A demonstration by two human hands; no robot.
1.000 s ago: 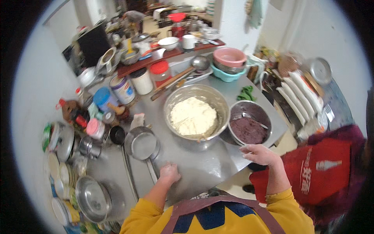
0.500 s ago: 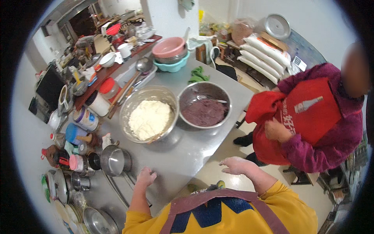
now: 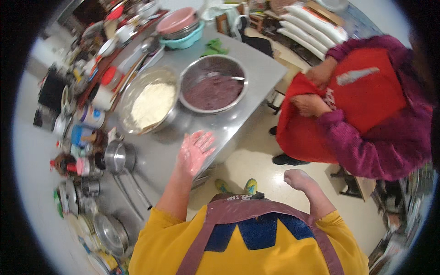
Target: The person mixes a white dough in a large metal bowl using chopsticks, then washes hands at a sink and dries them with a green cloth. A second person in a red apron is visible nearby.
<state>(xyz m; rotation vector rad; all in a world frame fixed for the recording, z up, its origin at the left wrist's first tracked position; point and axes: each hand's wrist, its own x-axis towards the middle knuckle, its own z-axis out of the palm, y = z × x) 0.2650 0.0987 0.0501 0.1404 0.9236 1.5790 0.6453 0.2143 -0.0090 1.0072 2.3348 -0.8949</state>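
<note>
My left hand (image 3: 196,150) is turned palm up above the table's near edge, its fingers spread and whitish residue on the skin. It holds nothing. Over the floor to the right, my right hand (image 3: 299,179) has its fingers curled in, with nothing seen in it. Beyond the left hand stands a steel bowl (image 3: 170,120) holding pale dough (image 3: 153,105). Beside it, another steel bowl (image 3: 189,107) contains a dark purple mash (image 3: 213,93) with a light-handled utensil (image 3: 237,78) resting in it. Neither hand touches the bowls.
A co-worker in a red apron (image 3: 366,101) stands at the right, both hands on the apron cloth. Along the table's left lie a steel pot (image 3: 119,156), jars and metal tongs (image 3: 137,190). Stacked basins (image 3: 183,39) and a green cloth (image 3: 214,47) sit at the back.
My left hand has turned palm up and spread its fingers, moving rightward toward the table edge. My right hand's fingers have curled in. The view has shifted; the co-worker's second hand now shows.
</note>
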